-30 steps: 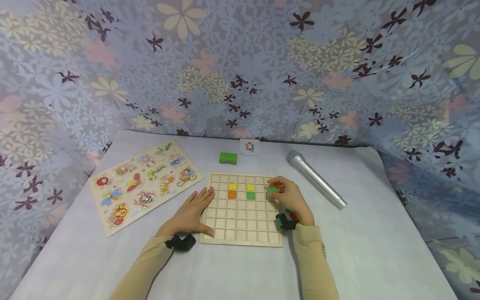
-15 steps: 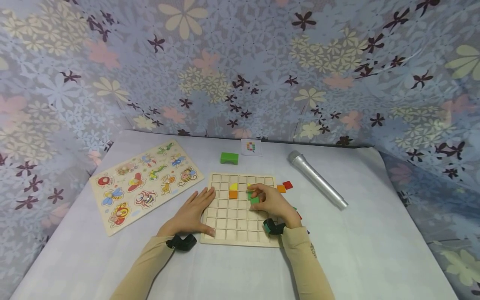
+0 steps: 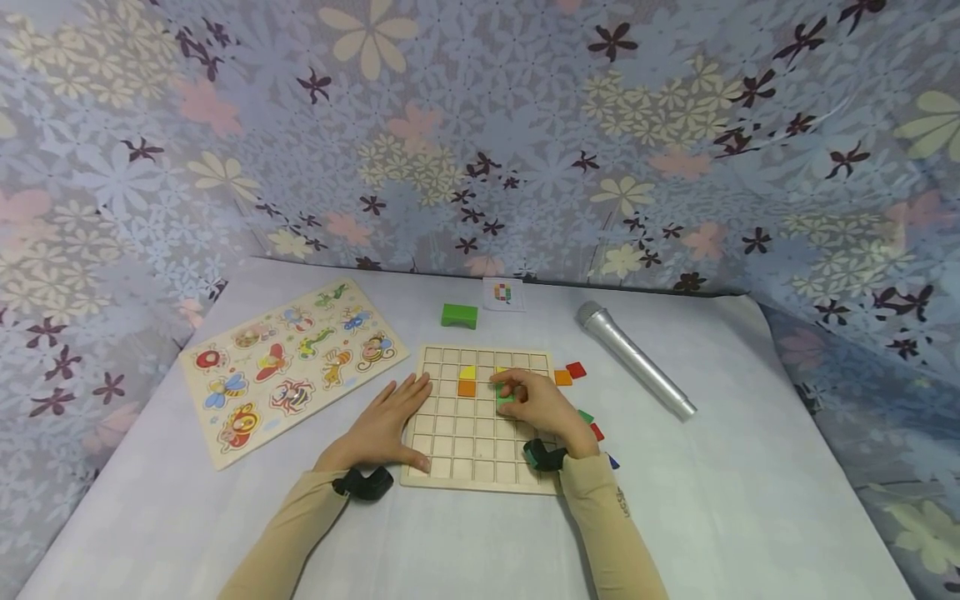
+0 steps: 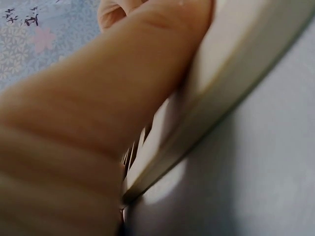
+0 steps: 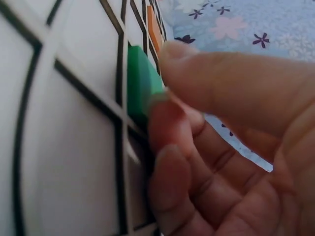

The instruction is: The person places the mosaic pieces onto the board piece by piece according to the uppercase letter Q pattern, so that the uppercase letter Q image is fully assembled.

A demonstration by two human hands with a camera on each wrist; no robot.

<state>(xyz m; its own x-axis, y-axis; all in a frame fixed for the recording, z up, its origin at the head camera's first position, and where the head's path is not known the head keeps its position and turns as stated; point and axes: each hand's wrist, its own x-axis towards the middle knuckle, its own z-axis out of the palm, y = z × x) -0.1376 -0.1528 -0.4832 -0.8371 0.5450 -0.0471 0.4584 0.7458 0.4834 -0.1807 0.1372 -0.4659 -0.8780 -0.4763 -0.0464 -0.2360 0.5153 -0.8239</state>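
Observation:
My left hand (image 3: 382, 427) rests with fingers spread along the left side of a wooden grid board (image 3: 480, 487). In the left wrist view its thumb side presses on the board's edge (image 4: 184, 132). My right hand (image 3: 542, 406) is low over the upper right part of the grid. Its thumb and fingertips pinch a green square tile (image 5: 140, 86), which stands against the grid lines in the right wrist view. A yellow piece (image 3: 468, 372) and an orange tile (image 3: 467, 389) sit in cells left of it. Another yellow piece (image 3: 501, 369) is mostly hidden behind the right hand.
Loose tiles lie right of the board, including a red tile (image 3: 576, 370) and an orange one (image 3: 562, 377). Behind the board are a green block (image 3: 459, 316) and a pattern card (image 3: 503, 294). A silver microphone (image 3: 637, 361) lies right, an insect puzzle (image 3: 292, 367) left.
My right hand has carried a green tile left from the board's right edge to the upper grid, then dipped slightly there. Loose tiles at the right came into view. The left hand stays put.

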